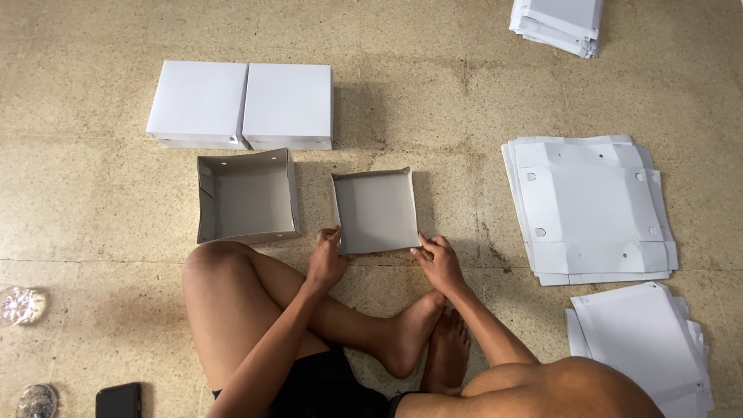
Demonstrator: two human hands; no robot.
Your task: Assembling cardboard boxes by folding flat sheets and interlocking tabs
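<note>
- Shallow grey tray (376, 210): on the floor (433, 101), frame centre.
- Left hand (325, 262): grip clamped on the tray's lower-left corner.
- Right hand (439, 259): grip clamped on its lower-right corner.
- Deeper open box (246, 197): just left.

white open box (375, 210), dark phone (118, 400) perhaps
</note>
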